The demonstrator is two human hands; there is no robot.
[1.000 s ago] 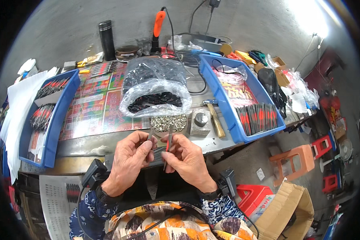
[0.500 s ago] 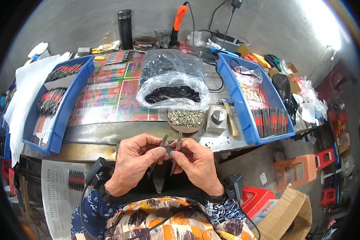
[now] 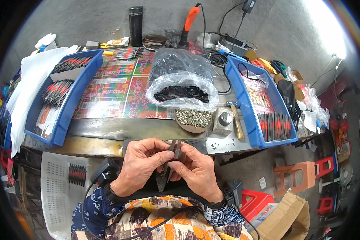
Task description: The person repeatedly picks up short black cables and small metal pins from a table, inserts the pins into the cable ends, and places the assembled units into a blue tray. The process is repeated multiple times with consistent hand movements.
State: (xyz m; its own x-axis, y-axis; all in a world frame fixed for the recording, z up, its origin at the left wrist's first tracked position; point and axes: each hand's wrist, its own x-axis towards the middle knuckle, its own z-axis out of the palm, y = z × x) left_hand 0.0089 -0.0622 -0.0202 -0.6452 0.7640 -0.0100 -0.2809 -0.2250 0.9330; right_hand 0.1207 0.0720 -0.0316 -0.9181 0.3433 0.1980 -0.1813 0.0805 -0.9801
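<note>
My left hand (image 3: pixel 139 167) and my right hand (image 3: pixel 199 171) meet in front of the bench edge, thumbs and fingers closed in pinches. Between the left thumb and fingers is a narrow, flat dark-grey piece (image 3: pixel 172 145). A similar flat dark-grey piece (image 3: pixel 178 147), with a touch of red, is pinched in the right hand. Both stand nearly upright, side by side; whether they are joined is hidden by my fingers. Just beyond lies a round dish of small brassy metal parts (image 3: pixel 193 118). Behind it an open clear plastic bag (image 3: pixel 182 76) holds black pieces.
Blue trays (image 3: pixel 64 132) (image 3: pixel 264 138) with slim black-and-red pieces flank the bench. A metal block (image 3: pixel 223 125) and a hammer (image 3: pixel 237 122) lie right of the dish. Below left stands a white plastic crate (image 3: pixel 54 176); stools (image 3: pixel 294 176) and a cardboard box (image 3: pixel 286 218) are at right.
The two flat pieces, spread and crossing at angles before, are now drawn close together and nearly parallel. My hands have come closer together. The whole view has shifted slightly.
</note>
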